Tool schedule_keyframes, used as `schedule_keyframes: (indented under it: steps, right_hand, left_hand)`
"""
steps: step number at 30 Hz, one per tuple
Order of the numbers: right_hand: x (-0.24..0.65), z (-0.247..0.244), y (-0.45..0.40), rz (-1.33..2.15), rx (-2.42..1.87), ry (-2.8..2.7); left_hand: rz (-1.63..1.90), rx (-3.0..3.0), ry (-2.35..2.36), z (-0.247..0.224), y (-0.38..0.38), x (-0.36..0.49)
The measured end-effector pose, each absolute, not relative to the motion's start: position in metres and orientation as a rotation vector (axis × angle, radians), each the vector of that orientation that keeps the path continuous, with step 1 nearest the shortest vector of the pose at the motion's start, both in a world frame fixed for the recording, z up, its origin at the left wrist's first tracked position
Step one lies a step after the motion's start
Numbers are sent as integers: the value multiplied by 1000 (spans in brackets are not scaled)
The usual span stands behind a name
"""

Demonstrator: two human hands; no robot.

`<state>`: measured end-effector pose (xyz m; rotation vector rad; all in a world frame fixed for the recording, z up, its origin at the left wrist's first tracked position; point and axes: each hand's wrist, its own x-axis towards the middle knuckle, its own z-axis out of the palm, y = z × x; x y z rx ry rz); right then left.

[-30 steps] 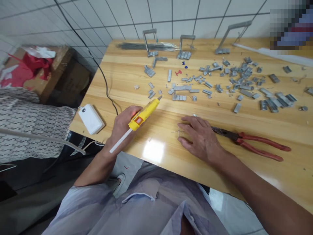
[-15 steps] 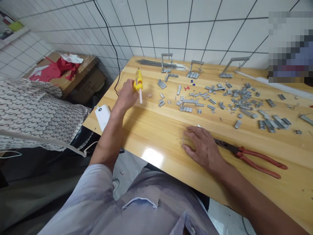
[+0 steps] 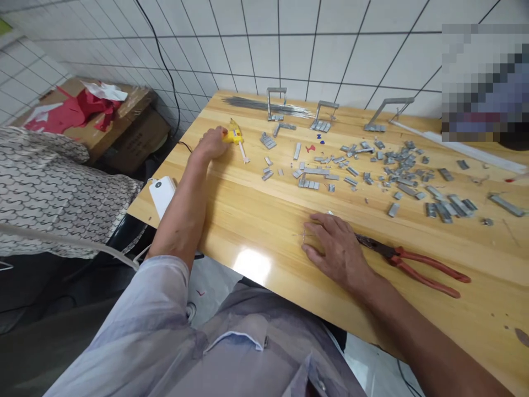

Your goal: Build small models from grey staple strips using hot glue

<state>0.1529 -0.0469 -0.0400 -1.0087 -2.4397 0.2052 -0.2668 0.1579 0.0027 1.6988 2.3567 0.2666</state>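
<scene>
My left hand (image 3: 212,143) is at the far left of the table, its fingers closed round the handle of a yellow hot glue gun (image 3: 235,136). The gun is tilted low over the wood, and a white glue stick (image 3: 243,152) sticks out of its back end toward me. My right hand (image 3: 336,246) rests on the table near its front edge. Between its thumb and index finger stands a thin wire piece (image 3: 303,234) with crossing strands. Pliers with red handles (image 3: 433,268) lie just right of this hand, their jaws close to the knuckles.
Many small grey metal pieces (image 3: 407,165) are scattered over the table's right half. Several bent metal frames (image 3: 324,117) stand along the tiled wall beside a bundle of thin rods (image 3: 264,106). A white power bank (image 3: 162,194) lies by my left forearm. Red cloth (image 3: 78,113) covers a box at left.
My left hand has tipped the glue gun over and lowered it toward the tabletop. My right hand stays in place with the wire piece. The view has shifted slightly.
</scene>
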Motion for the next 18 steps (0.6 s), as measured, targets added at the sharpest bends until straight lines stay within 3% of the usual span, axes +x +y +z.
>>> schedule_keyframes:
  steps: [4,6,11,18]
  right_hand:
    - [152,-38,-48,243,-1022,-2443]
    - [152,-38,-48,263,-1027,-2442]
    - [152,-38,-48,307,-1051,-2446]
    - [152,-36,-49,292,-1055,-2465]
  left_hand:
    - [361,1718,2384,6,156,-269]
    - [579,1810,2408,15,146,-258]
    - [1032,2246,1739,36,81,-174]
    - [851,2389,1081,11,-4,-89]
